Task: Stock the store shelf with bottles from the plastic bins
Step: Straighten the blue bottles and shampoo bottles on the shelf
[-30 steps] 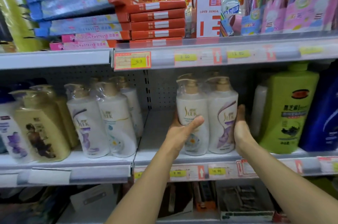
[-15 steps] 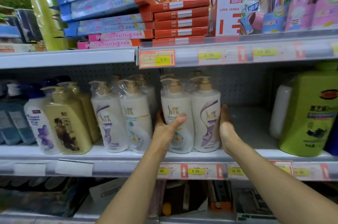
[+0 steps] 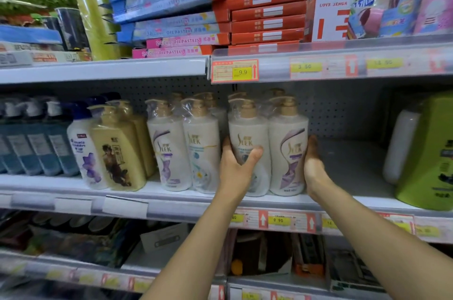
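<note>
Two white pump bottles wrapped in clear film stand side by side on the middle shelf (image 3: 348, 167). My left hand (image 3: 236, 165) grips the left bottle (image 3: 247, 133), thumb across its front. My right hand (image 3: 312, 165) presses flat against the outer side of the right bottle (image 3: 289, 138), fingers straight. More bottles of the same kind stand behind these two. Just to the left stands another pair of the white bottles (image 3: 186, 145), nearly touching the held pair.
Left of those are a cream bottle (image 3: 117, 150), a white bottle with a purple flower (image 3: 83, 152) and blue bottles (image 3: 31, 145). A large green bottle (image 3: 426, 150) stands at the right, bare shelf between. Boxes (image 3: 267, 18) fill the upper shelf.
Both hands have slid the two white bottles leftwards along the shelf, closing the gap to the other white pair. The bare stretch before the green bottle has widened.
</note>
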A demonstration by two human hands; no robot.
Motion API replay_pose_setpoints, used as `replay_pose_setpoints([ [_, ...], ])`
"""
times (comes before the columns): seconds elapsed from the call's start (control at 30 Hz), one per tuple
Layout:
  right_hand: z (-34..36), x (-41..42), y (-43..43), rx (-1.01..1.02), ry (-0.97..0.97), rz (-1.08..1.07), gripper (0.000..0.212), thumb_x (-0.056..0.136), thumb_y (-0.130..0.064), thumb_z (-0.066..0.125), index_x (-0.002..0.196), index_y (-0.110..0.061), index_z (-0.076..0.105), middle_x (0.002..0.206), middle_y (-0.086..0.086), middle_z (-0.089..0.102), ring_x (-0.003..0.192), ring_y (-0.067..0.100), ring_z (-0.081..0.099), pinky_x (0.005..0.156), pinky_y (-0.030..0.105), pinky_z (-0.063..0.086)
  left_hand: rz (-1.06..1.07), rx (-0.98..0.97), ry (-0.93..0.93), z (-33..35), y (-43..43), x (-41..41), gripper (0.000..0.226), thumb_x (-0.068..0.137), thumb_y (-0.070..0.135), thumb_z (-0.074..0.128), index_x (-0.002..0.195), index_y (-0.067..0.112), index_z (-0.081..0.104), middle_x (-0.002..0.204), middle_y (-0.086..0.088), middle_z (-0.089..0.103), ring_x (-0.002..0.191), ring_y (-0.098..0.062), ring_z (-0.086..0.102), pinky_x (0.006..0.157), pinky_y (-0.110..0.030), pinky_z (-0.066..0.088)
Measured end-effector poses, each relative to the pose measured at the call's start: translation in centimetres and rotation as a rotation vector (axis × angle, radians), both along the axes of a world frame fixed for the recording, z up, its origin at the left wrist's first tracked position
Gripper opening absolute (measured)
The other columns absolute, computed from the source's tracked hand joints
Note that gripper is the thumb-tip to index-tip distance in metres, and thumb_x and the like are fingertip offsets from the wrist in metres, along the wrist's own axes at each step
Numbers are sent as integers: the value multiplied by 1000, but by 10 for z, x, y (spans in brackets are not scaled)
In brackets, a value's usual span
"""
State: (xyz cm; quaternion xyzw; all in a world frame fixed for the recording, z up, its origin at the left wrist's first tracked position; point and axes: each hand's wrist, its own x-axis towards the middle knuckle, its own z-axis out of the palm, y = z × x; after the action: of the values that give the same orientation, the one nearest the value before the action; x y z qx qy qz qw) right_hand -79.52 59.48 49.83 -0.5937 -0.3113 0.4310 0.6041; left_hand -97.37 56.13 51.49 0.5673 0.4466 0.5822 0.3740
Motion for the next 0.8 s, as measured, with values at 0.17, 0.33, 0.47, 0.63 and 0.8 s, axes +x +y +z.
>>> replay_pose_setpoints([
  [0.17, 1, -6, -7, 33, 27, -9, 88, 81, -87, 23, 128, -22, 60, 119, 9, 69, 108, 31, 64, 105, 50, 46, 288, 346, 173, 2, -20, -22, 69, 84, 33, 78, 143, 22, 44, 141, 9, 47, 130, -6, 45, 112, -30, 41],
  [0.33, 3, -5, -9, 29, 26, -16, 85, 82, -85, 22, 125, -23, 62, 118, 9, 69, 109, 30, 63, 104, 50, 46, 591, 265, 70, 0, -9, -79, 112, 63, 51, 87, 151, 19, 26, 152, -3, 26, 138, -13, 30, 118, -39, 30],
  [0.47, 5, -6, -11, 23, 14, -16, 79, 88, -80, 21, 124, -22, 62, 115, 9, 70, 108, 30, 64, 105, 50, 46, 404, -35, 66, -3, 13, -125, 138, 55, 54, 91, 157, 17, 6, 163, -5, 15, 150, -21, 17, 123, -44, 22],
  [0.63, 6, -10, -15, 30, 5, -28, 81, 87, -81, 22, 123, -22, 63, 114, 8, 71, 107, 29, 65, 106, 50, 45, 298, -109, 18, -11, 30, -138, 98, 49, 49, 94, 121, 12, 39, 117, -4, 56, 109, -21, 59, 97, -51, 53],
  [0.8, 3, -19, -17, 39, -16, -10, 83, 84, -84, 21, 122, -24, 64, 116, 6, 71, 106, 26, 66, 105, 47, 46, 246, -61, -8, -16, 32, -129, 97, 56, 39, 95, 129, 16, 35, 125, -3, 56, 113, -17, 58, 103, -42, 50],
])
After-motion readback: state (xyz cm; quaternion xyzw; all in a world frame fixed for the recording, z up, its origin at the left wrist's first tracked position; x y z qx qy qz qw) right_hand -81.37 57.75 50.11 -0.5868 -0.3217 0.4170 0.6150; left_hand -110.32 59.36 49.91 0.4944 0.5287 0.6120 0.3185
